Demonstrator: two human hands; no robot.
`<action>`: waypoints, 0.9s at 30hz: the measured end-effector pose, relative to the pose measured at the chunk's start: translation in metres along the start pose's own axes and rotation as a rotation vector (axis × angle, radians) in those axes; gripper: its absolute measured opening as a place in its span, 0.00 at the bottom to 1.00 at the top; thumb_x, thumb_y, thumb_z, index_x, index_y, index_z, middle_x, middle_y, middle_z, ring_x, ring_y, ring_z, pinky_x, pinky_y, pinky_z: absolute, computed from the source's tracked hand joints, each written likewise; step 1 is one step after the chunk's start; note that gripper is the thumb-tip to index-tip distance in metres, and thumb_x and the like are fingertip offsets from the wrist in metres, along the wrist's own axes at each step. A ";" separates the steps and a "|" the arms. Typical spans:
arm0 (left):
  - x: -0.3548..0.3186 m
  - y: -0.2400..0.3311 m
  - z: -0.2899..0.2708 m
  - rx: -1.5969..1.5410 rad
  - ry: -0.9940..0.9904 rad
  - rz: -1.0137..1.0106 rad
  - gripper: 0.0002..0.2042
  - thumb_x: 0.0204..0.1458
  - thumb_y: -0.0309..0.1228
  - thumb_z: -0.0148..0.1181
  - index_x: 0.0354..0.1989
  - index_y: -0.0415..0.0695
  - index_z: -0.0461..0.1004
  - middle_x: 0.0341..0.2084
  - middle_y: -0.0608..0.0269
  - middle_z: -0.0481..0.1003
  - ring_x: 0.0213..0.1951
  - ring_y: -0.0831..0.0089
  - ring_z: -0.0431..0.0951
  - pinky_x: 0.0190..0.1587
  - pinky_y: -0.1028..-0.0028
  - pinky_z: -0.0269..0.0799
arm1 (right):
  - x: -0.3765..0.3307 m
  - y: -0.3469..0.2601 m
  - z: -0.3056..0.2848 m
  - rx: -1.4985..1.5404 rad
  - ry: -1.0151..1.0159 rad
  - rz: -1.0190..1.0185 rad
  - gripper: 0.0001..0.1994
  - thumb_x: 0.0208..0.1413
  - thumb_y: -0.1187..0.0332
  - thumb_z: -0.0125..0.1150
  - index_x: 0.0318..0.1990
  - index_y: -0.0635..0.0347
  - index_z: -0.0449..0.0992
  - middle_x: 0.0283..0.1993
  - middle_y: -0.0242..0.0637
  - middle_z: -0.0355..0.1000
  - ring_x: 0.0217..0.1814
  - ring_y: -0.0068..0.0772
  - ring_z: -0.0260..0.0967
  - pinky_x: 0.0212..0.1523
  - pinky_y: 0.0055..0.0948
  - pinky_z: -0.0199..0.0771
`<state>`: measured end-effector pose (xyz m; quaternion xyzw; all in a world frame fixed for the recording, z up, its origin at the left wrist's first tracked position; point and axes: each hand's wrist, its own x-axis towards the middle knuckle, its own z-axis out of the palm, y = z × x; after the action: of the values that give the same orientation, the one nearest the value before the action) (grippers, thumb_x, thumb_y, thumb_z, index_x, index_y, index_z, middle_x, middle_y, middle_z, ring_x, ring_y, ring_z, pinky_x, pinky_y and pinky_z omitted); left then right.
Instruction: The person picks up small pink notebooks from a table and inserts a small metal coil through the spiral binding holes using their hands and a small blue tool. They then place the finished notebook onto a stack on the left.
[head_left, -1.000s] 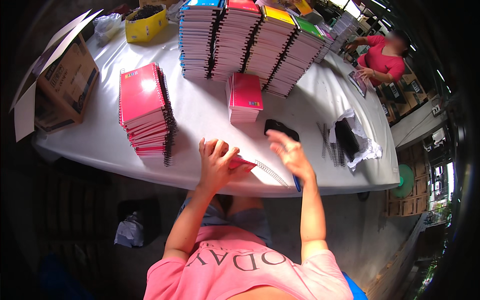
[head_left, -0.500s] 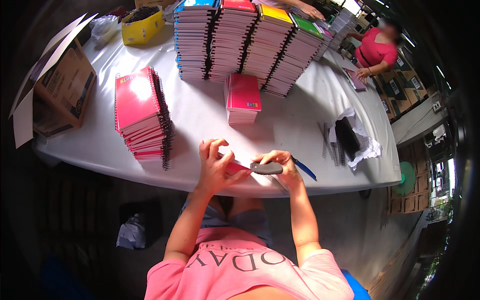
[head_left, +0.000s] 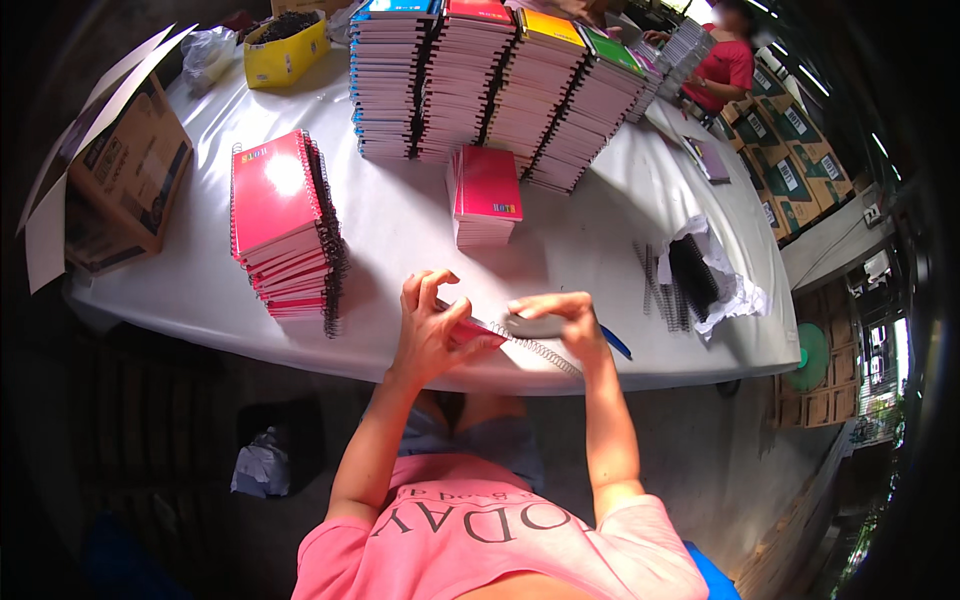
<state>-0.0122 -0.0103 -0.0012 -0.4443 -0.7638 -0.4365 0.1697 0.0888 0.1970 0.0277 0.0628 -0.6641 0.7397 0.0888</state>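
My left hand is closed on a red-covered notebook, held up on edge near the table's front. From the notebook's right end a thin wire spiral coil sticks out to the right. My right hand, slightly blurred, grips a dark grey oval piece, held just above the coil beside the notebook's end. What this piece is I cannot make out. A long thin blue item lies on the table just right of my right hand, partly hidden by it.
Left stands a stack of spiral-bound red notebooks; ahead, a smaller red pile. Tall notebook stacks rise behind. Black coils on white paper lie right, an open carton far left. A person is at the far right.
My right hand has moved slightly with the grey piece, and more of the coil shows. My left hand stays nearly still. At the far right, the person has shifted back, away from the purple notebook.
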 end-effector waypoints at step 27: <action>-0.010 -0.037 0.037 -0.673 0.118 -0.323 0.47 0.12 0.47 0.82 0.39 0.44 0.51 0.40 0.57 0.55 0.45 0.67 0.59 0.46 0.69 0.62 | 0.030 0.000 0.020 -0.100 -0.053 -0.064 0.18 0.36 0.87 0.50 0.36 0.63 0.81 0.36 0.42 0.79 0.42 0.30 0.76 0.47 0.25 0.73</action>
<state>-0.0321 0.0062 -0.0474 -0.3228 -0.6267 -0.7091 -0.0130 0.0591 0.1781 0.0363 0.0990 -0.7001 0.7004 0.0979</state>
